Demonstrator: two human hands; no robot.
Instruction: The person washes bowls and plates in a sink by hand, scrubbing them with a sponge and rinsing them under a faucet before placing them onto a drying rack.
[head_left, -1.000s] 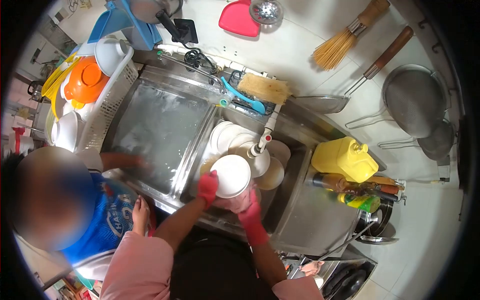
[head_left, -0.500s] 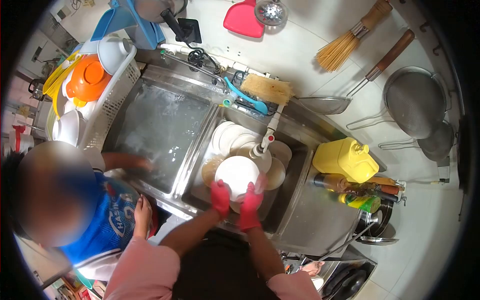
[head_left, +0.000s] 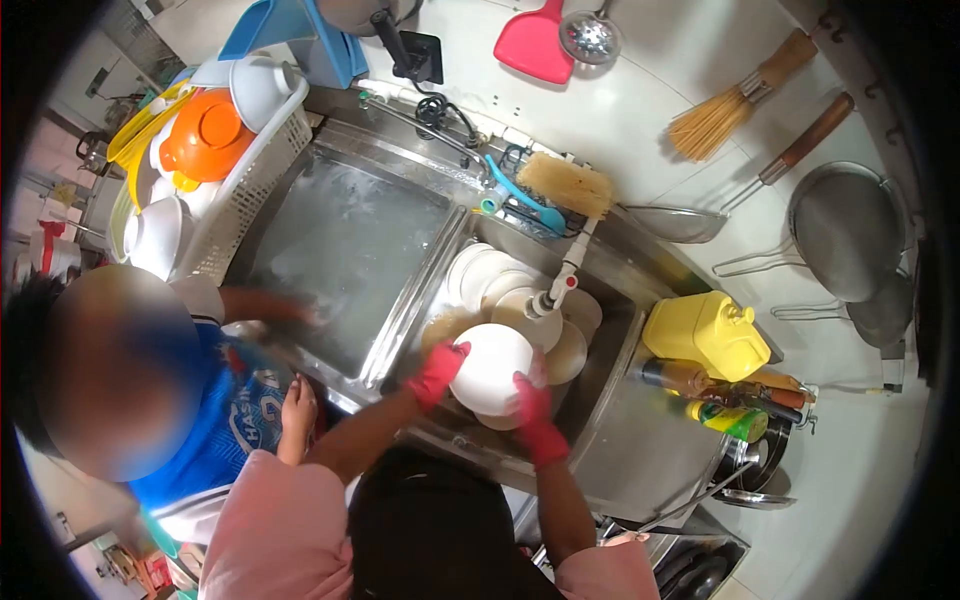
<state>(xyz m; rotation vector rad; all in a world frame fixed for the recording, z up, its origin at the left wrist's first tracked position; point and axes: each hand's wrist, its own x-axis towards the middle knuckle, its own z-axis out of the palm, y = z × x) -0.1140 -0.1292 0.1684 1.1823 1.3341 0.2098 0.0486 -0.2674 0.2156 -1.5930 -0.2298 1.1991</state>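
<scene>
In the head view, a round white plate is held over the right-hand sink, just below the tap. My left hand, in a pink rubber glove, grips its left rim. On the plate's lower right edge, my right hand closes in a matching glove. More white plates lie overlapped along the sink's far side, and others sit to the right of the tap. Part of another plate shows beneath the one I hold.
At left, a co-worker's hand reaches into a water-filled sink. A white basket of bowls stands beyond. On the right are a yellow jug and several bottles. A loofah-like scrubber rests behind the tap; strainers hang on the wall.
The camera view has shifted, moving the scene right and down. My left hand has gone from the plate's near edge up to its left rim. The plate stays between both hands.
</scene>
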